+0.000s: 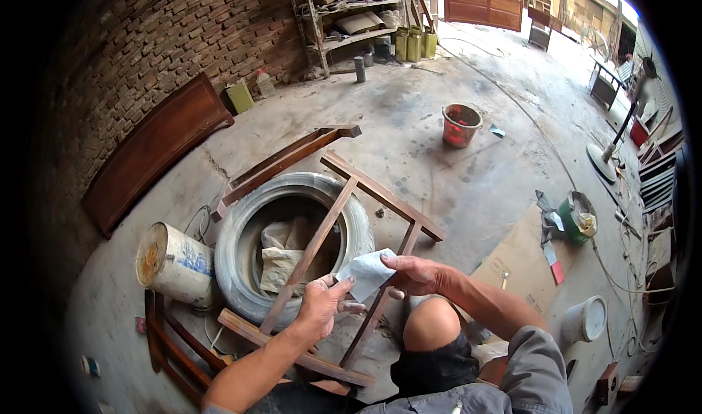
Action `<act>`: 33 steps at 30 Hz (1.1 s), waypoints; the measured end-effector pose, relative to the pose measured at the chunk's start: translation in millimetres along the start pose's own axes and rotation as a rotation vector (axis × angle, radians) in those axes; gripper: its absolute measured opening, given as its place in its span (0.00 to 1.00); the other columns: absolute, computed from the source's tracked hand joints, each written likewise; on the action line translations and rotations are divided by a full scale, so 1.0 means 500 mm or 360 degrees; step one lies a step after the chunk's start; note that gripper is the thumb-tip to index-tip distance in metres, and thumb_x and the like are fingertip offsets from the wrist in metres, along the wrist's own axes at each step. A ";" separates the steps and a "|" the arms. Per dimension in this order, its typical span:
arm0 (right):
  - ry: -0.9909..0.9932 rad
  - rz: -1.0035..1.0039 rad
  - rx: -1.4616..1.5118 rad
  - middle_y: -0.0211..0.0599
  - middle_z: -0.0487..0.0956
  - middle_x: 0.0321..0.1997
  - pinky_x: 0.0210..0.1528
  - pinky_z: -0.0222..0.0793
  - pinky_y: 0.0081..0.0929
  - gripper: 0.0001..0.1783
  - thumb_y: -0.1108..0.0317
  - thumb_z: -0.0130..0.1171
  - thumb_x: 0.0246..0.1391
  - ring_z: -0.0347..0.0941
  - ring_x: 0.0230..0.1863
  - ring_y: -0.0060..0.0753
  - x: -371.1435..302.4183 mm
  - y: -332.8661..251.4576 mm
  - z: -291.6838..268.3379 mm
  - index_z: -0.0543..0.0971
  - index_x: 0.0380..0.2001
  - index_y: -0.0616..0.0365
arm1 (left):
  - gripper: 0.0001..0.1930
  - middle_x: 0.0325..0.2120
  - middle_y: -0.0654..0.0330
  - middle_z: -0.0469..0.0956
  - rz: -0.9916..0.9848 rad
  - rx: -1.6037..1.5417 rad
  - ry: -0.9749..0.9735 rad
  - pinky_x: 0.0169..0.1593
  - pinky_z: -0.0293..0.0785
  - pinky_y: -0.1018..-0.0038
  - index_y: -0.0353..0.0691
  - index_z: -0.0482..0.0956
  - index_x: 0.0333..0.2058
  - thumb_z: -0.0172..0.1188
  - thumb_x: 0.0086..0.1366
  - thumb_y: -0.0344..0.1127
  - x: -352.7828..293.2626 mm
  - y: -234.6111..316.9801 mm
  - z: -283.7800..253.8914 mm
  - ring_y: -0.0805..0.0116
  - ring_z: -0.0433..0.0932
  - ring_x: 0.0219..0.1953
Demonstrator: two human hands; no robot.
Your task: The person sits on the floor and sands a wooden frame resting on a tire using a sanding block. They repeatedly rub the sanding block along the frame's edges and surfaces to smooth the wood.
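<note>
Grey shirt [482,399] and bare knee [433,328] nearest; just beyond, left hand [323,308] and right hand [415,275] both pinch a pale sheet [365,274] between thumb and fingers, left edge and right corner, held above the wooden frame [387,199]. Frame overlaps the tyre [232,257] on the floor, dirty white bucket [186,264] just left of it. Farther off: red-stained bucket [459,138], brown panel [157,147] against brick wall [183,30], then cluttered shelf [355,43].
</note>
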State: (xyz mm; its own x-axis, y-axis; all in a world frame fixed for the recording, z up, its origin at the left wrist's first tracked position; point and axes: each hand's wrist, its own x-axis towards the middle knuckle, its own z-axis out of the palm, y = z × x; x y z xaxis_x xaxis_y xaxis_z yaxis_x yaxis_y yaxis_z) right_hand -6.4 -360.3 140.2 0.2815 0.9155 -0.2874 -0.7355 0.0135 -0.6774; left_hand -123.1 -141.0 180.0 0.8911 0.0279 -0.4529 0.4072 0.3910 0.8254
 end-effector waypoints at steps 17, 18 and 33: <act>-0.0450 -0.0394 0.0952 0.56 0.65 0.72 0.73 0.62 0.55 0.39 0.55 0.56 0.68 0.62 0.73 0.54 0.155 0.074 -0.241 0.58 0.71 0.72 | 0.09 0.27 0.61 0.82 -0.0176 0.0843 0.0049 0.26 0.71 0.80 0.34 0.81 0.34 0.69 0.66 0.34 0.269 -0.005 -0.064 0.76 0.80 0.28; -0.0417 -0.0382 0.0943 0.56 0.65 0.72 0.73 0.62 0.55 0.39 0.55 0.56 0.68 0.62 0.73 0.53 0.161 0.073 -0.246 0.59 0.71 0.72 | 0.09 0.26 0.61 0.82 -0.0174 0.0889 0.0054 0.26 0.71 0.80 0.34 0.81 0.33 0.69 0.66 0.34 0.280 -0.005 -0.065 0.77 0.80 0.28; 0.1942 -0.1220 -0.2017 0.56 0.57 0.78 0.79 0.49 0.40 0.32 0.68 0.49 0.68 0.49 0.80 0.52 0.184 0.166 -0.456 0.59 0.72 0.66 | 0.30 0.62 0.41 0.66 0.1216 0.2588 0.0346 0.67 0.62 0.55 0.29 0.67 0.64 0.62 0.66 0.34 0.441 -0.023 -0.293 0.44 0.67 0.62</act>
State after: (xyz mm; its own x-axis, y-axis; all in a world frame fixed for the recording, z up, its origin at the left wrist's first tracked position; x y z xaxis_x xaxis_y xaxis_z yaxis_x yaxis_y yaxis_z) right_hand 99.1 -366.7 -96.7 0.9092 0.1126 0.4008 0.3920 -0.5557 -0.7332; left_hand 39.1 -4.6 21.2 0.9708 -0.0902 0.2223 -0.1482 -0.9541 0.2604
